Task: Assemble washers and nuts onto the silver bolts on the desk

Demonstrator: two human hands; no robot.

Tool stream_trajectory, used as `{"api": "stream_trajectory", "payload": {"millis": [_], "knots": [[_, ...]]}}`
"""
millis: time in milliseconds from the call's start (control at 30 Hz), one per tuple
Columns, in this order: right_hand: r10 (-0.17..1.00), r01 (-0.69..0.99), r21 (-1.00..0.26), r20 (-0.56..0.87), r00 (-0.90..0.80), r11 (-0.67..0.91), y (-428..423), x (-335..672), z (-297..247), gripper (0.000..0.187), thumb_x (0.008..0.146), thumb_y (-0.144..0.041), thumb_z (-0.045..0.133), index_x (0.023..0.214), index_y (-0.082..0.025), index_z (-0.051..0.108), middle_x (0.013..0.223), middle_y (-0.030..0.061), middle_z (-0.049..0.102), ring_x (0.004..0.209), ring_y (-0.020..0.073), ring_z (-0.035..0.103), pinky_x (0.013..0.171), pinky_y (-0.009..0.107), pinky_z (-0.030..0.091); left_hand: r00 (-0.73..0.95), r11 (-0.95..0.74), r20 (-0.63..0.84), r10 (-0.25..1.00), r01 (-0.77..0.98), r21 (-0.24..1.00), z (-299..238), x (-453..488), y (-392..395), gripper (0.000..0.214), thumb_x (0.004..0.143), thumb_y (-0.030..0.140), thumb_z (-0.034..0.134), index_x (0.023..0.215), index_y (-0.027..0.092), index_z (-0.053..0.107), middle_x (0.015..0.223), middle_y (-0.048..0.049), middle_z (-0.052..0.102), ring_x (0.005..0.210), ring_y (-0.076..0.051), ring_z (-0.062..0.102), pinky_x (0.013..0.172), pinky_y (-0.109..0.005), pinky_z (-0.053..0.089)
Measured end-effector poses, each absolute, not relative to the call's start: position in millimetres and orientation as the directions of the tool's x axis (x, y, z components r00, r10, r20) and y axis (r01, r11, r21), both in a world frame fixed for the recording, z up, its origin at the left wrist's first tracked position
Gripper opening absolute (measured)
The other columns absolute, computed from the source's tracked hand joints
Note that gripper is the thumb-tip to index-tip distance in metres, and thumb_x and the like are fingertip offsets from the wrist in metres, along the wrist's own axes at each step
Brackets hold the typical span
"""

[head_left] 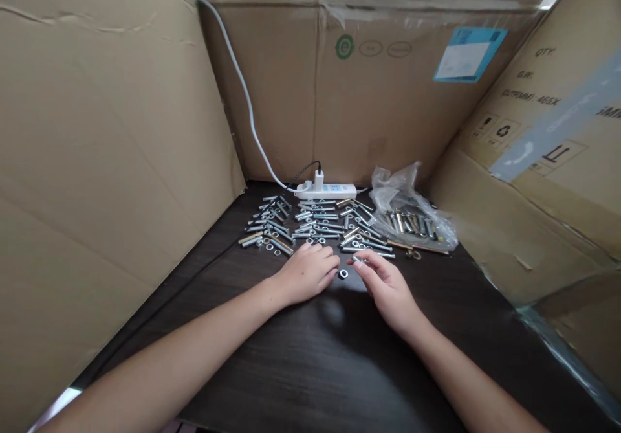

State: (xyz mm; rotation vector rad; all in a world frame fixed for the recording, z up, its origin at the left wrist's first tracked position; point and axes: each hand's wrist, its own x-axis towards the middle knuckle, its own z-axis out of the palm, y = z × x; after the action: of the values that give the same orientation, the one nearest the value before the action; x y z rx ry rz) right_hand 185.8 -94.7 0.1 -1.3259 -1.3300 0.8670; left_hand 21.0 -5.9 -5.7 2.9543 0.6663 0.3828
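Observation:
My left hand (310,271) rests on the dark tabletop with its fingers curled under. Whatever those fingers hold, if anything, is hidden beneath them. Between thumb and fingertips, my right hand (385,284) pinches a small silvery metal piece (358,259), too small to tell whether it is a nut or a washer. On the table in the gap between both hands lies a washer (343,274), with a dark shadow around it. Just beyond my fingers are rows of metal bolts and sleeves (324,217), with several loose washers (277,252) among them.
A white power strip (334,191) with a plugged-in charger stands at the back. To its right, a clear plastic bag (439,219) holds more bolts. A black cable (213,259) crosses the table's left side. Cardboard walls (272,90) enclose the dark table (301,368) on three sides.

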Motion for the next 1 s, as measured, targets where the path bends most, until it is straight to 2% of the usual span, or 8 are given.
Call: {"api": "stream_trajectory", "payload": {"millis": [167, 333, 567, 667, 800, 900, 1000], "knots": [[0.987, 0.332, -0.939, 0.131, 0.096, 0.093, -93, 186, -1, 0.022, 0.083, -0.038, 0.052, 0.084, -0.017, 0.059, 0.077, 0.0015, 0.059, 0.072, 0.0158, 0.052, 0.066, 0.026, 0.04, 0.838, -0.914, 0.382, 0.39, 0.299, 0.275, 3, 19, -10, 0.018, 0.093, 0.021, 0.035, 0.092, 0.017, 0.052, 0.088, -0.0029, 0.057, 0.082, -0.015, 0.051, 0.075, -0.029, 0.035], [0.993, 0.312, -0.943, 0.12, -0.01, 0.117, -93, 184, -2, 0.022, 0.086, -0.037, 0.048, 0.083, -0.018, 0.058, 0.08, 0.0015, 0.058, 0.075, 0.0155, 0.051, 0.067, 0.025, 0.04, 0.785, -0.924, 0.495, 0.372, 0.26, 0.281, 8, 16, -15, 0.021, 0.095, 0.022, 0.032, 0.091, 0.016, 0.052, 0.086, -0.0043, 0.057, 0.079, -0.016, 0.049, 0.074, -0.03, 0.035], [0.991, 0.264, -0.956, 0.114, -0.064, 0.127, -97, 180, 1, 0.021, 0.087, -0.036, 0.049, 0.084, -0.018, 0.058, 0.079, 0.0007, 0.055, 0.075, 0.0144, 0.048, 0.069, 0.024, 0.039, 0.799, -0.919, 0.469, 0.376, 0.259, 0.296, 7, 15, -15, 0.019, 0.095, 0.022, 0.032, 0.092, 0.017, 0.05, 0.087, -0.0041, 0.057, 0.08, -0.016, 0.05, 0.074, -0.03, 0.035], [0.995, 0.211, -0.973, 0.08, -0.064, 0.092, -96, 178, 0, 0.023, 0.086, -0.039, 0.05, 0.081, -0.018, 0.058, 0.073, -0.0007, 0.051, 0.069, 0.0128, 0.046, 0.063, 0.024, 0.037, 0.785, -0.911, 0.477, 0.396, 0.27, 0.312, 9, 15, -16, 0.018, 0.095, 0.022, 0.032, 0.095, 0.016, 0.049, 0.09, -0.0043, 0.057, 0.082, -0.016, 0.051, 0.075, -0.03, 0.036], [0.997, 0.064, -0.997, -0.048, -0.061, -0.044, -96, 179, -1, 0.027, 0.084, -0.046, 0.053, 0.082, -0.019, 0.056, 0.056, -0.0058, 0.035, 0.049, 0.0084, 0.03, 0.046, 0.022, 0.025, 0.79, -0.915, 0.476, 0.386, 0.26, 0.31, 12, 15, -18, 0.018, 0.094, 0.021, 0.032, 0.093, 0.016, 0.049, 0.089, -0.0044, 0.057, 0.08, -0.015, 0.051, 0.075, -0.03, 0.037], [0.988, -0.039, -0.99, -0.136, -0.072, -0.139, -97, 180, -1, 0.031, 0.081, -0.05, 0.055, 0.085, -0.019, 0.054, 0.053, -0.0082, 0.026, 0.045, 0.0067, 0.02, 0.042, 0.021, 0.015, 0.825, -0.923, 0.439, 0.354, 0.234, 0.306, 12, 14, -18, 0.017, 0.093, 0.022, 0.034, 0.097, 0.016, 0.05, 0.091, -0.0046, 0.057, 0.082, -0.016, 0.051, 0.075, -0.03, 0.038], [0.981, -0.096, -0.978, -0.177, -0.08, -0.185, -97, 180, -1, 0.036, 0.08, -0.054, 0.055, 0.087, -0.019, 0.051, 0.054, -0.0091, 0.023, 0.045, 0.0059, 0.016, 0.042, 0.02, 0.011, 0.847, -0.928, 0.412, 0.337, 0.224, 0.299, 13, 14, -17, 0.019, 0.094, 0.023, 0.036, 0.104, 0.017, 0.05, 0.095, -0.0045, 0.056, 0.086, -0.016, 0.051, 0.077, -0.029, 0.039]]}}
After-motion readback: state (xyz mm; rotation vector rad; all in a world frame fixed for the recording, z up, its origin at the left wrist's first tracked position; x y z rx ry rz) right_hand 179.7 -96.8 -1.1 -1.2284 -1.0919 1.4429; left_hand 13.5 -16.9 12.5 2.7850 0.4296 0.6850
